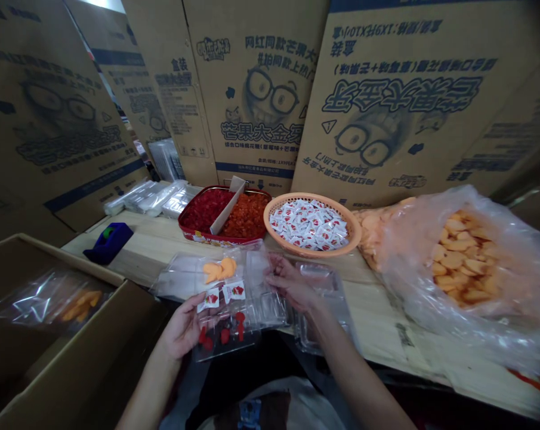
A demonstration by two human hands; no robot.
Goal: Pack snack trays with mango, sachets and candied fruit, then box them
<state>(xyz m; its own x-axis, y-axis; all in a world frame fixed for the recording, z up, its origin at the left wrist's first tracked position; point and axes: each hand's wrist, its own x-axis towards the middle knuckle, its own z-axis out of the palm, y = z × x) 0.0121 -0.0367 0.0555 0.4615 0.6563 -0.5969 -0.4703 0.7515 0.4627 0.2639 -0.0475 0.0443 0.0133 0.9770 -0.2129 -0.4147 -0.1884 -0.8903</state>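
Note:
A clear plastic tray (270,307) with compartments is held between both hands, tilted above the table's near edge. My left hand (184,328) is closed on its left side, the thumb near the small white sachets (234,291). My right hand (292,285) is closed at the tray's upper right edge; its exact hold is partly lost in the shiny plastic. Orange candy pieces (220,270) lie in the upper compartment, and red pieces (225,335) show in the lower one. Just right of it, partly under my right arm, more clear trays (321,280) rest on the table.
Behind stand a divided red tin (198,234) of red and orange pieces and an orange basket (312,251) of sachets. At right sits a large plastic bag (408,263) of orange candy. A tape dispenser (108,242), clear bags (151,197) and an open carton (113,278) are left.

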